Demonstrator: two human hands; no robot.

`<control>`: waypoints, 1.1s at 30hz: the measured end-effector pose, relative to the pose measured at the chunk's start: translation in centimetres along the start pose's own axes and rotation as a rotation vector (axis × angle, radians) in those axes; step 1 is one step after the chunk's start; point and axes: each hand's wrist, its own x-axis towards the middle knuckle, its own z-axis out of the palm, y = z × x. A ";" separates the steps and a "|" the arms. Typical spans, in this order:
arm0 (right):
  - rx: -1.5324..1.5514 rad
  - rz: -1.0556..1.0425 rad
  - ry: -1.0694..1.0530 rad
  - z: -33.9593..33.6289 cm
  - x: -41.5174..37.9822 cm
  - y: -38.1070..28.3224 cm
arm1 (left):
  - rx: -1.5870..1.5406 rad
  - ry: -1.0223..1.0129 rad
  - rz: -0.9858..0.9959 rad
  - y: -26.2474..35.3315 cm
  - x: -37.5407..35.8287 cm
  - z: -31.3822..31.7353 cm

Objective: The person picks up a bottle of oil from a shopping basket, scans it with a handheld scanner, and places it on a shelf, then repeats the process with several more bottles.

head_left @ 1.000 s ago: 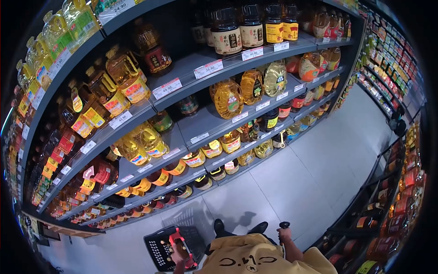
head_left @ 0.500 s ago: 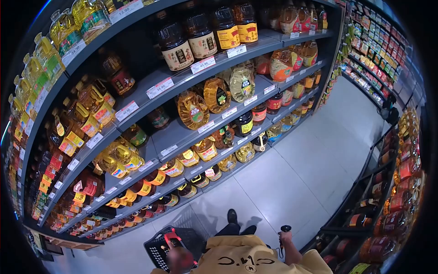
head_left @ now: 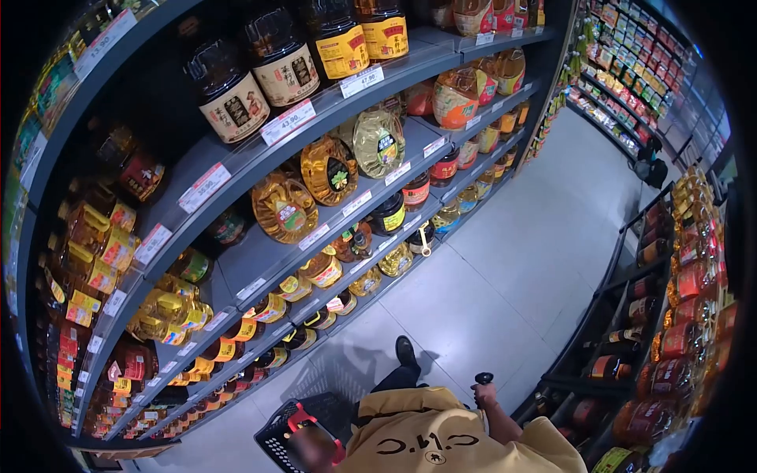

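At the bottom of the view, my left hand overlaps the red handle of a dark perforated shopping basket. Blur covers its fingers, but the basket hangs at that hand, beside my left leg. My right hand is out on the other side of my body, closed around a black handle with a rounded end. Between them are my yellow shirt and one black shoe on the floor. Both hands are apart from the shelves.
Tall grey shelves with bottles of cooking oil and price tags curve along my left. A lower dark rack with more bottles lines the right. Pale floor tiles run between them towards racks of packets at the far end.
The shelves have shifted left and grown larger as I move along the aisle. The basket stays with my left side, and the black handle stays in my right hand.
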 end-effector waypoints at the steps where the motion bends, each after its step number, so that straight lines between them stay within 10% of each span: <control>1: -0.028 -0.008 0.017 0.0 0.6 -0.9 | 0.006 -0.008 0.000 0.9 0.2 1.0; 16: -0.280 -0.263 0.113 2.1 3.0 -17.3 | 0.083 -0.054 0.003 8.9 1.6 9.3; 33: -0.322 -0.145 -0.035 -6.8 12.9 -20.6 | -0.029 0.141 -0.018 8.4 -5.5 15.2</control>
